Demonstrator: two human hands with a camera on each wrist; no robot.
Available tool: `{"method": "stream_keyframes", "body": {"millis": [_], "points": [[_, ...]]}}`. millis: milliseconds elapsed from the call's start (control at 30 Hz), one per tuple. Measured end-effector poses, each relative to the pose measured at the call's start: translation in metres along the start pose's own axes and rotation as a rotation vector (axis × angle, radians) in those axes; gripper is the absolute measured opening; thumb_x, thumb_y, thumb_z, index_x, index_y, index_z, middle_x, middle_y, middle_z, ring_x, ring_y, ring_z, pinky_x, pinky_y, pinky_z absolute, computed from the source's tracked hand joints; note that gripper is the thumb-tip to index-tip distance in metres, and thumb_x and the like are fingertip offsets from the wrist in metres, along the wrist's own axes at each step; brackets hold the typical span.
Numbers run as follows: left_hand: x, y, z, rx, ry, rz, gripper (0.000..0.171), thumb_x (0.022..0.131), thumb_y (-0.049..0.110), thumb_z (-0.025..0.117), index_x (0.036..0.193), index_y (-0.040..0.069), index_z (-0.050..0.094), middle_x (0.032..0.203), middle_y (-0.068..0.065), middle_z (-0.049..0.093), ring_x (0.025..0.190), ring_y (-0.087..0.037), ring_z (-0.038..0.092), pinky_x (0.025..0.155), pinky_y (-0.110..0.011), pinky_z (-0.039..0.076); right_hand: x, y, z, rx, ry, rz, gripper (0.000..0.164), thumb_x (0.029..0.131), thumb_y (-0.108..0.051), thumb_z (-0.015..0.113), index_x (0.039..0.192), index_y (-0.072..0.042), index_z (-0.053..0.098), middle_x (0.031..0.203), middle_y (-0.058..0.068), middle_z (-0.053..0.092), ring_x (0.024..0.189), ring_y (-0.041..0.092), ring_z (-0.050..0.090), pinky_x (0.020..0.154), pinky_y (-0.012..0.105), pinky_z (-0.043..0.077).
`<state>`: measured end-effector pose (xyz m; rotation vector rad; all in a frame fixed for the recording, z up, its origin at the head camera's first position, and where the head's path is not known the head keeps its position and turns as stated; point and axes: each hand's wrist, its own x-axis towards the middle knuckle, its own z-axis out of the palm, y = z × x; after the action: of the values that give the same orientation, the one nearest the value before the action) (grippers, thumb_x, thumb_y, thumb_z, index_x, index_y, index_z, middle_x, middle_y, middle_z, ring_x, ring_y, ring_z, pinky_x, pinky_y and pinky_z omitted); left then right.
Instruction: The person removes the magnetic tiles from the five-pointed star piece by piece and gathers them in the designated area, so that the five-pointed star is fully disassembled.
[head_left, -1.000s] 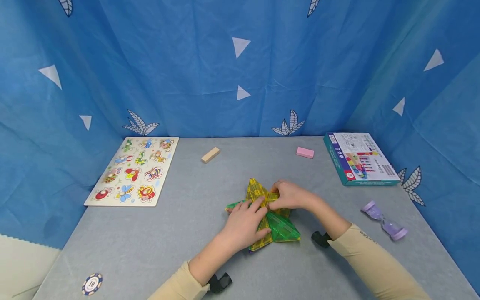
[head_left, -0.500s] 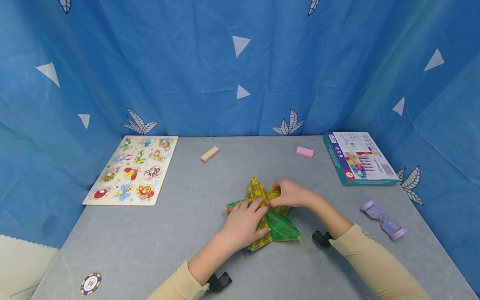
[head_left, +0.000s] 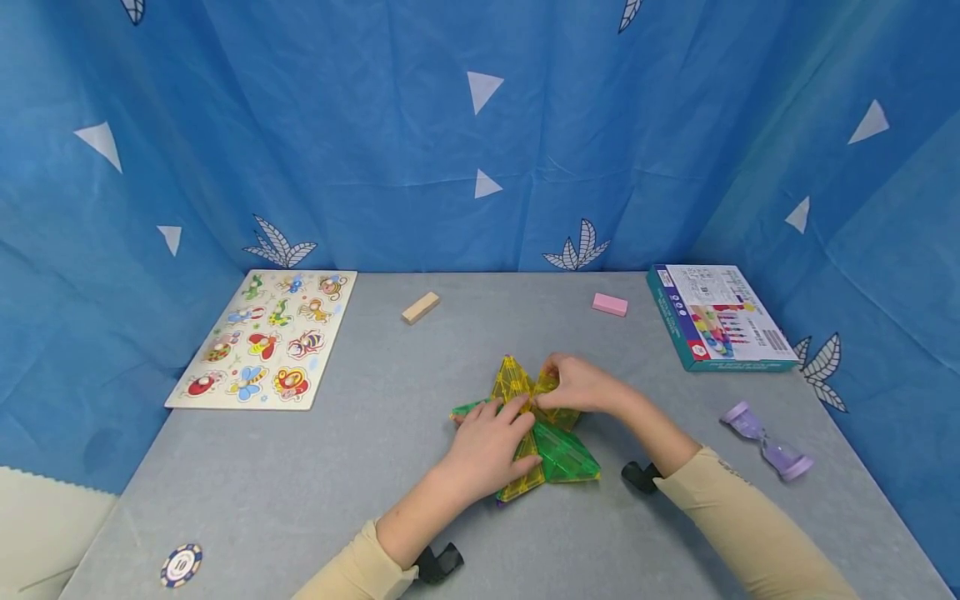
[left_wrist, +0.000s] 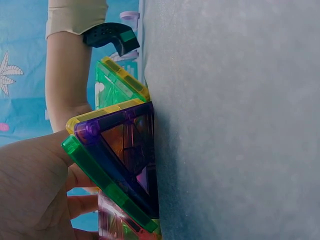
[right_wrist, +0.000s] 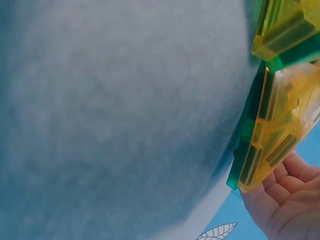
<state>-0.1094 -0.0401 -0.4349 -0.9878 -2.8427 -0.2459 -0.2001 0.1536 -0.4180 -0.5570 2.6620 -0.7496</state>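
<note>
A star-shaped build of translucent magnetic tiles (head_left: 566,457), yellow and green, sits mid-table. My left hand (head_left: 487,450) holds its near left side, fingers spread across the top and thumb along a yellow arm. Up close in the left wrist view, a purple-edged triangular tile (left_wrist: 112,155) stands between yellow and green edges beside that hand. At the right-back arm, my right hand (head_left: 577,387) pinches a yellow tile (head_left: 551,379) with thumb and fingers. Yellow tiles (right_wrist: 287,115) lean over a green edge in the right wrist view; the fingertips there are hidden behind them.
An insect puzzle board (head_left: 262,342) lies at the back left, and a wooden block (head_left: 421,307) and pink block (head_left: 610,304) near the back edge. To the right are a game box (head_left: 723,321) and a purple hourglass (head_left: 767,442). A poker chip (head_left: 181,566) lies front left.
My right fingers have shifted slightly, and the yellow tile in them has changed its tilt. The left hand keeps its place on the star.
</note>
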Motion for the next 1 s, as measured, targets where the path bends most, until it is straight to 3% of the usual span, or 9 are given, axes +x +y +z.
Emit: {"method": "stream_keyframes", "body": {"millis": [300,733,1000], "points": [[0.000,0.000,0.000,0.008,-0.009,-0.002,0.049,0.084,0.054,0.062,0.118,0.019,0.056,0.140,-0.007,0.043,0.117,-0.033,0.050,0.093,-0.046,0.042,0.003,-0.002,0.005,0.106,0.079,0.062,0.062,0.076,-0.044,0.070,0.115,0.001,0.053,0.111,0.017,0.057,0.097,0.028,0.056,0.080,0.044,0.048],[0.000,-0.001,0.001,0.016,0.002,0.004,0.048,0.083,0.054,0.062,0.116,0.019,0.056,0.137,-0.008,0.046,0.116,-0.033,0.051,0.092,-0.046,0.043,0.003,-0.008,0.005,0.132,0.132,0.047,0.062,0.077,-0.042,0.071,0.118,0.001,0.053,0.115,0.018,0.056,0.100,0.029,0.055,0.081,0.044,0.048],[0.000,-0.002,-0.001,-0.019,-0.023,-0.011,0.050,0.083,0.054,0.062,0.117,0.018,0.055,0.139,-0.006,0.044,0.117,-0.033,0.050,0.094,-0.046,0.042,-0.007,-0.007,-0.005,0.247,0.152,0.058,0.059,0.081,-0.040,0.069,0.122,-0.002,0.050,0.118,0.017,0.053,0.104,0.031,0.051,0.083,0.044,0.046]]}}
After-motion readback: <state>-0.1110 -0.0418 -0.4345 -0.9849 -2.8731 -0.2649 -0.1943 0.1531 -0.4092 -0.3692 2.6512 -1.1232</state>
